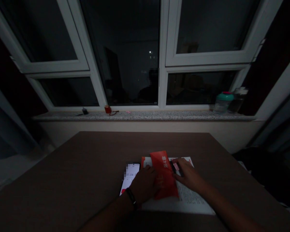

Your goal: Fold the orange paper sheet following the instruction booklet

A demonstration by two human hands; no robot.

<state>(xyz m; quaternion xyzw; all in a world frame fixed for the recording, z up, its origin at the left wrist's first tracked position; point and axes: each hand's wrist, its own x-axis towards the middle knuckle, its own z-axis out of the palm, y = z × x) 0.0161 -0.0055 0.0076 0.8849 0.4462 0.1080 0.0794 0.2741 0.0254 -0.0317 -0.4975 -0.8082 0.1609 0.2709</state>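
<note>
A red printed sheet or packet with pale lettering lies slantwise over a white printed book or paper stack on the table. My left hand, with a dark band on its wrist, has its fingers curled on the sheet's left edge. At the sheet's right side, my right hand has thumb and fingers bent round a small dark item with a pink part; its kind is too dim to make out. A lit phone showing digits lies left of the book, partly behind my left hand.
Brown table extends to a speckled windowsill. On the sill are a small dark bottle, a red-orange jar and a clear bottle with a teal lid, beside another clear container. Dark windows rise behind.
</note>
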